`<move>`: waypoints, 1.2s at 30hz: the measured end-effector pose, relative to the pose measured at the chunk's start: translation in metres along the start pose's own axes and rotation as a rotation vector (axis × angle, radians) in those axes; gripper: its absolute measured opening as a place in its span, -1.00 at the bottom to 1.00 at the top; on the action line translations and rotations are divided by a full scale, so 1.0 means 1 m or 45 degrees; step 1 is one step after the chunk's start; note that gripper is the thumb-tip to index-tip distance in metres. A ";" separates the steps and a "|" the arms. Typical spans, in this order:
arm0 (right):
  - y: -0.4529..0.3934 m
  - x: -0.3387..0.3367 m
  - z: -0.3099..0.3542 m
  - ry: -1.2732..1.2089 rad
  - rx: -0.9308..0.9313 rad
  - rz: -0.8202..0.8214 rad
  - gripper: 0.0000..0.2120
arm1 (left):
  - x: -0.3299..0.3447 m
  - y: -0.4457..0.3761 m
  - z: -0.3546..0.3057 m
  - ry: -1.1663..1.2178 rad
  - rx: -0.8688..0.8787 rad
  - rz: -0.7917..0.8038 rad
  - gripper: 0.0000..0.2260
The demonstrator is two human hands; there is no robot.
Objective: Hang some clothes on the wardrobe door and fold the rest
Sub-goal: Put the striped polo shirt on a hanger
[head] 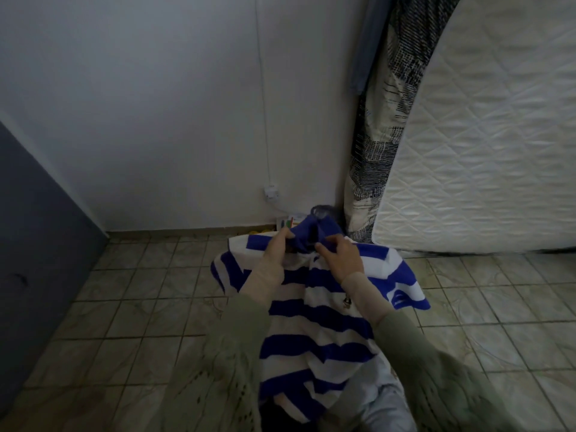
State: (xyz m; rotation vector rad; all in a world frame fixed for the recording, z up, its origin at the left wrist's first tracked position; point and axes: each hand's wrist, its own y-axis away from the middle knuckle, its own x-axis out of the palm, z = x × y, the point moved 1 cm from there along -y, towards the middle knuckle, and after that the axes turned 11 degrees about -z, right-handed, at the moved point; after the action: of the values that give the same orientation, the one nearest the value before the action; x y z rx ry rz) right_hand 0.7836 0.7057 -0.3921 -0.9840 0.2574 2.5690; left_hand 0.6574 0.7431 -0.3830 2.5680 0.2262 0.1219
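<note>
Both gripping: left hand (278,244) and right hand (340,255) pinch striped polo shirt (314,310) at blue collar (311,233), seemingly above tiled floor (131,307).

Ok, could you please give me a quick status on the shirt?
Both hands, left and right, grip the collar. Striped shirt held up, hanging. Nothing in the way.

The shirt (314,310) has blue and white stripes and a blue collar. Behind it, the mattress (486,145) is white.
</note>
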 end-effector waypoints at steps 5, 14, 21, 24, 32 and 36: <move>0.010 -0.007 0.009 -0.163 0.081 -0.014 -0.45 | -0.013 0.019 0.019 0.237 -0.243 -0.030 -0.88; 0.024 -0.020 0.008 0.157 0.085 0.025 -0.59 | -0.017 0.032 0.033 0.000 -0.118 0.014 -0.82; 0.035 -0.025 -0.002 0.194 0.188 0.132 -0.70 | 0.001 0.046 0.031 -0.318 0.077 0.076 -0.41; 0.039 -0.021 -0.005 0.074 0.252 0.145 -0.67 | 0.008 0.055 0.030 -0.639 0.204 -0.064 -0.60; 0.032 -0.032 -0.013 0.028 0.218 -0.087 -0.71 | -0.013 0.040 0.038 -0.559 0.180 -0.191 -0.60; 0.028 -0.030 -0.010 0.074 0.255 0.031 -0.64 | -0.016 0.035 0.028 -0.492 0.031 -0.224 -0.60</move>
State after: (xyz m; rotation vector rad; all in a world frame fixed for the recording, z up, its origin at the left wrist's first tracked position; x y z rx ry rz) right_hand 0.7985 0.6687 -0.3779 -0.9860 0.5339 2.4802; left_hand 0.6498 0.6959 -0.3886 2.5199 0.3042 -0.4403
